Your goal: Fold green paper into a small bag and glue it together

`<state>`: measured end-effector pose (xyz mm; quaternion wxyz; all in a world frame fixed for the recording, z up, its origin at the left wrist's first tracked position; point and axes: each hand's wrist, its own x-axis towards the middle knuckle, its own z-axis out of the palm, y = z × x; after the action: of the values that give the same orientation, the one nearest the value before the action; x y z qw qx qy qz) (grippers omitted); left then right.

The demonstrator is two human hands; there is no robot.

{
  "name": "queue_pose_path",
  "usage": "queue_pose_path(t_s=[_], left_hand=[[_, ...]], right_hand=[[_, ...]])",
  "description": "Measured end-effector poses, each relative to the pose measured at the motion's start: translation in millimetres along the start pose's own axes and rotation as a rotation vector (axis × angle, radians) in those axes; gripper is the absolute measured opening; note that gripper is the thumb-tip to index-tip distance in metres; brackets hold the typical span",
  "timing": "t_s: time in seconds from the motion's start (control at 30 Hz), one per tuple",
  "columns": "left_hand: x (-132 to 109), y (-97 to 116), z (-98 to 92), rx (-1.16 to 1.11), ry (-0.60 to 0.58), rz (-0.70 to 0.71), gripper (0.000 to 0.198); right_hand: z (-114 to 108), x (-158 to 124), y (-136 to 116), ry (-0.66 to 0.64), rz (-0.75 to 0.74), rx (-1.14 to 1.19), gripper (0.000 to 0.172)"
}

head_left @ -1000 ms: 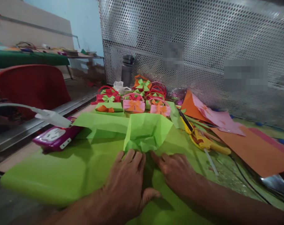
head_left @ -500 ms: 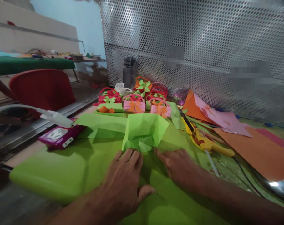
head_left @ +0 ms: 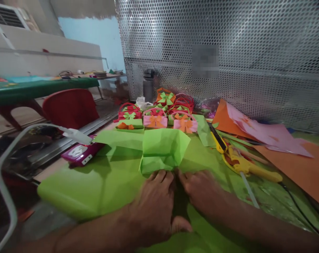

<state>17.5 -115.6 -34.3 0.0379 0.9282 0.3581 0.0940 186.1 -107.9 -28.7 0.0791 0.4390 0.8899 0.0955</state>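
The paper [head_left: 164, 146] is set on the counter [head_left: 80, 191], bags [head_left: 155, 121] behind it. At its near edge the left hand [head_left: 157, 202] is placed, fingers together, the right hand [head_left: 204, 189] half-curled; whether it is gripped cannot be told.

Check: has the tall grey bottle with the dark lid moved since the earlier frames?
No; the bottle stands at the same spot before the perforated silver metal panel; only the view shifted.

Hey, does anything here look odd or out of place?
Nothing looks clearly spilled or broken. The right side is untidy, though: the yellow glue gun lies flat beside the cutter, and orange paper and pink paper overlap at uneven angles, unlike the paper bags lined up behind the folded green paper.
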Motion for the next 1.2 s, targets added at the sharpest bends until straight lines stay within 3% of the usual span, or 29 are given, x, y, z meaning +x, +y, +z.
queue_pose_path(t_s=[0.2, 0.4, 0.7, 0.9, 0.97, 1.1, 1.2], left_hand=[[-12, -6, 2.8, -0.017, 0.096, -0.068, 0.084], [-21, -16, 6.8, -0.011, 0.104, -0.063, 0.087], [-19, -16, 3.9, 0.018, 0.088, -0.069, 0.088], [-14, -15, -2.8, 0.023, 0.063, -0.065, 0.073], [-14, -16, -4.6, 0.029, 0.041, -0.063, 0.07], [-14, -15, -6.1, 0.048, 0.023, -0.067, 0.069], [-13, -13, -8.2, 0.014, 0.026, -0.087, 0.073]], right_hand=[[-2, -1, -2, 0.013, -0.004, -0.023, 0.048], [1, 1, -2, 0.013, 0.004, -0.024, 0.053], [-3, 1, -5, 0.017, 0.017, -0.007, 0.042], [2, 0, -1, 0.012, 0.058, 0.011, 0.042], [-1, 1, 1, -0.012, 0.072, 0.034, 0.039], [-16, 8, 2, -0.052, 0.104, 0.062, 0.018], [-28, 19, -1, -0.07, 0.158, 0.05, 0.018]])
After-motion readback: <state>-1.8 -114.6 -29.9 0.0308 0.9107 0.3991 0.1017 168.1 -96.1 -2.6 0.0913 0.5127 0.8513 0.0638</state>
